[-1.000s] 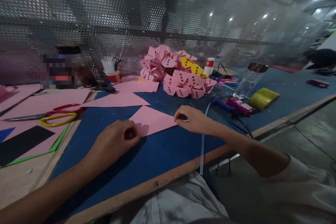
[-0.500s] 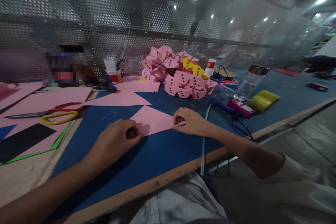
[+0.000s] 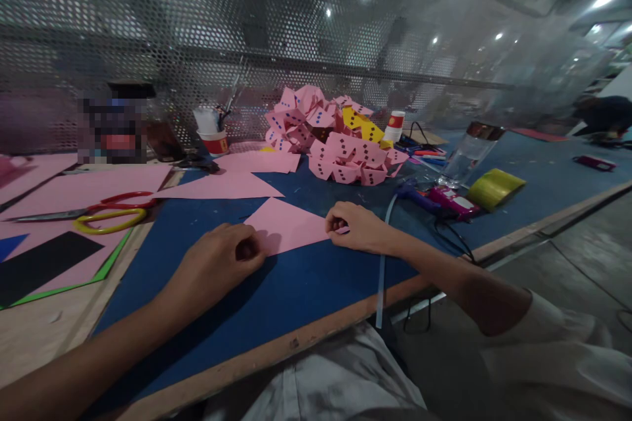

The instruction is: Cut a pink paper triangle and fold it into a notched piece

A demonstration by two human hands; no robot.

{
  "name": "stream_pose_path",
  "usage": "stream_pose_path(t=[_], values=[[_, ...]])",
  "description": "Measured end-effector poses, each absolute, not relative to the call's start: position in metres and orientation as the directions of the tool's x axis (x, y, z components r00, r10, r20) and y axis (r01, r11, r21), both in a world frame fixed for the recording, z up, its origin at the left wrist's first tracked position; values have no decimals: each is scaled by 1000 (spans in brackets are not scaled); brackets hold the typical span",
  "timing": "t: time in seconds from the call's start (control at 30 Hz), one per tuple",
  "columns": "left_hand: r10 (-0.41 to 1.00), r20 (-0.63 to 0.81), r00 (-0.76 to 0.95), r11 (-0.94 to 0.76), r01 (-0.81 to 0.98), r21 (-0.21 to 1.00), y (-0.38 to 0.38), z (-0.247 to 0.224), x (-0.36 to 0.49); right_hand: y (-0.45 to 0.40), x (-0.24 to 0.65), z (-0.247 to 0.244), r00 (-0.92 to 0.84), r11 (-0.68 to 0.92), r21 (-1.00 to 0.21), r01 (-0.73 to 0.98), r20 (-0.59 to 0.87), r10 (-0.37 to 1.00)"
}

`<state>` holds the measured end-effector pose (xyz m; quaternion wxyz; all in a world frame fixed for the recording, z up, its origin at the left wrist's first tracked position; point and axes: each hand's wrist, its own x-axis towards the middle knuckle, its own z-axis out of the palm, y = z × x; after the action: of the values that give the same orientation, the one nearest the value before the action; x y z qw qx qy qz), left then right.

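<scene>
A pink paper sheet point(image 3: 291, 227) with angled edges lies on the blue tabletop between my hands. My left hand point(image 3: 224, 260) is closed with its fingertips pinched at the sheet's left edge. At the right corner, my right hand point(image 3: 358, 227) pinches the paper between thumb and curled fingers. Just behind lies a pointed pink paper piece point(image 3: 227, 187), with another pink sheet point(image 3: 257, 162) beyond it. Farther back stands a pile of folded pink paper shapes point(image 3: 348, 158) marked with dark and blue dots, with one yellow dotted piece point(image 3: 363, 123) among them.
Scissors point(image 3: 113, 210) with red and yellow handles lie on pink sheets at left, near black paper point(image 3: 49, 266). To the right are a magenta-and-purple glue gun point(image 3: 451, 202), yellow tape roll point(image 3: 495, 189) and clear bottle point(image 3: 467, 154). Paper cups point(image 3: 214, 143) stand behind.
Both hands keep their hold on the pink sheet in nearly the same place. The whole view has shifted very slightly.
</scene>
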<state>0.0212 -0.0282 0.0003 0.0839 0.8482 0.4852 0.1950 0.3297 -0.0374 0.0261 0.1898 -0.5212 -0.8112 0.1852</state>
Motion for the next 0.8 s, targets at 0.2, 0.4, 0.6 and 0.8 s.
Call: stream_pose_path(t=[0.2,0.4,0.6,0.8], values=[[860,250,445,-508,794,333,-28,0,20,-37,336,24,-421,420,-534,734,128,898],[861,250,442,-506,790,345,-28,0,21,-35,341,25,-440,412,-614,673,114,891],[861,254,440,-507,776,376,-29,3,22,-34,338,37,-398,345,-634,692,64,915],[858,262,443,-513,778,363,-30,3,23,-34,297,46,-510,499,-500,708,127,851]])
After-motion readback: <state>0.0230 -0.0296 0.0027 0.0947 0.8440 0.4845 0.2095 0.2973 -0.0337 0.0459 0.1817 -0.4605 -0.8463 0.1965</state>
